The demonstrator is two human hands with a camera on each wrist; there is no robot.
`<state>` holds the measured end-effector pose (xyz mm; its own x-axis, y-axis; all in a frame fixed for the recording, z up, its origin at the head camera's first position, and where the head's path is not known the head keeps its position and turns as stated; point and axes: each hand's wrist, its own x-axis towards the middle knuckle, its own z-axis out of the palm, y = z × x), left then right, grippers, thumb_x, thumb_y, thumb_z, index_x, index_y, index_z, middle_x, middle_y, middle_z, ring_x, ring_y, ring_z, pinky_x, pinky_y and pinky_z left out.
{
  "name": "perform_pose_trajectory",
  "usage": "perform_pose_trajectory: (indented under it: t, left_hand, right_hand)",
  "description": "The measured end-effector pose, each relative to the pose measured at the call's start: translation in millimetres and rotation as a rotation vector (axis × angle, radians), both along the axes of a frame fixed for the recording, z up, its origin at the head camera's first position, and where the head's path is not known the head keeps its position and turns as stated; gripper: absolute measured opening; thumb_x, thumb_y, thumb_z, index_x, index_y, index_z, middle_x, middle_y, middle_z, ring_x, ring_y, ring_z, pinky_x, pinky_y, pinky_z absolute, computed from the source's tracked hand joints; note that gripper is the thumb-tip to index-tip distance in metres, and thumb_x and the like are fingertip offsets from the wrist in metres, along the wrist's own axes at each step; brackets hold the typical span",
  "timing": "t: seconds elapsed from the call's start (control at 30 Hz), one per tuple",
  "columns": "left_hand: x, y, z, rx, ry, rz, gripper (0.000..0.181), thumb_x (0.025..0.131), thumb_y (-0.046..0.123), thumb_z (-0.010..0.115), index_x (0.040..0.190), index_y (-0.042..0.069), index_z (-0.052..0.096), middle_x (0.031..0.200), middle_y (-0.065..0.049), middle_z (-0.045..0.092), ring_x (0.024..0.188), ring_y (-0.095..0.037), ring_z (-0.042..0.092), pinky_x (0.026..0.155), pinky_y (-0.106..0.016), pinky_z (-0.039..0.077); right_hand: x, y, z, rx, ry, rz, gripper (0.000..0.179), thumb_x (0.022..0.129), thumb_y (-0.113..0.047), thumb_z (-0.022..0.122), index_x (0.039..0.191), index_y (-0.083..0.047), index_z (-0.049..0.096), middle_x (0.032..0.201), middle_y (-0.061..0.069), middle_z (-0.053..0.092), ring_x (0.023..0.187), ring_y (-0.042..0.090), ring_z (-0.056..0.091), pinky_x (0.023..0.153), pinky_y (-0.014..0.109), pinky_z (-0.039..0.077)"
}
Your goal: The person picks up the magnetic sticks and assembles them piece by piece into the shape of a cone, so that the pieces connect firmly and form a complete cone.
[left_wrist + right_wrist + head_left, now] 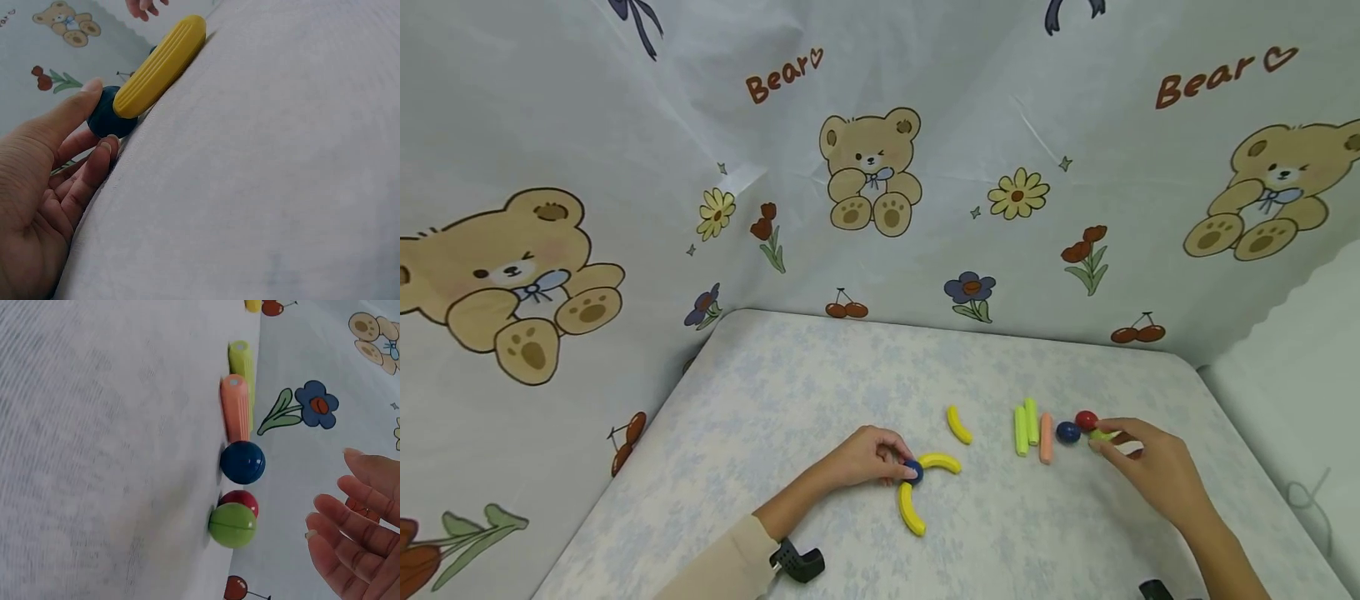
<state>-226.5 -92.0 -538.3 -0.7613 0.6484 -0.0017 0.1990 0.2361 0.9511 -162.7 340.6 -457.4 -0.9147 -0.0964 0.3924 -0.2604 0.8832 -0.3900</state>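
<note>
My left hand (pixel 859 458) pinches a dark blue ball (pixel 107 119) between thumb and fingers, down at the table. Two curved yellow rods meet this ball: one (pixel 940 461) reaches to the right, the other (pixel 912 510) points toward me. On the right, my right hand (pixel 1157 471) hovers by a light green ball (pixel 233 525), its fingers loosely bent and apart from the ball in the right wrist view. A red ball (pixel 1086 420) sits beside the green one. Another blue ball (pixel 242 462) lies just left of them.
Left of the loose balls lie two light green rods (pixel 1021 431) and a salmon-pink rod (pixel 1046 438). A third curved yellow rod (pixel 958 425) lies beyond the joined pieces. Behind the table (pixel 820 367) hangs a bear-printed cloth (pixel 955 250).
</note>
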Motion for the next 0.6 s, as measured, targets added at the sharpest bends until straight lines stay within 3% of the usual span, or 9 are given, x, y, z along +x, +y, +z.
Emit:
perform_pose_trajectory:
  t: [0.17, 0.3, 0.6]
  left_hand:
    - [1.6, 1.7, 1.8, -0.005, -0.008, 0.001, 0.016, 0.088, 0.025, 0.083, 0.100, 0.018, 0.077, 0.075, -0.002, 0.074, 0.059, -0.016, 0.066, 0.057, -0.033, 0.058]
    - [2.1, 3.1, 0.4, -0.009, -0.010, 0.003, 0.014, 0.088, 0.024, 0.082, 0.099, 0.018, 0.077, 0.074, -0.003, 0.073, 0.058, -0.015, 0.066, 0.057, -0.031, 0.057]
    - [0.6, 0.6, 2.2, 0.000, 0.004, -0.001, 0.014, 0.088, 0.024, 0.082, 0.099, 0.017, 0.077, 0.073, -0.004, 0.073, 0.057, -0.014, 0.065, 0.055, -0.031, 0.057]
  right_hand:
    - [0.4, 18, -4.7, 0.037, -0.040, -0.056, 0.032, 0.082, -0.012, 0.084, 0.112, -0.005, 0.073, 0.100, 0.022, 0.072, 0.063, 0.021, 0.065, 0.050, 0.024, 0.046]
    - [-2.7, 27, -7.8, 0.068, -0.082, -0.066, 0.034, 0.082, -0.013, 0.085, 0.112, -0.003, 0.073, 0.098, 0.024, 0.071, 0.062, 0.019, 0.063, 0.049, 0.027, 0.045]
    - [-19.4, 25, -9.3, 0.100, -0.271, -0.023, 0.038, 0.085, -0.017, 0.082, 0.115, 0.003, 0.070, 0.106, 0.024, 0.071, 0.084, 0.037, 0.068, 0.058, 0.041, 0.054]
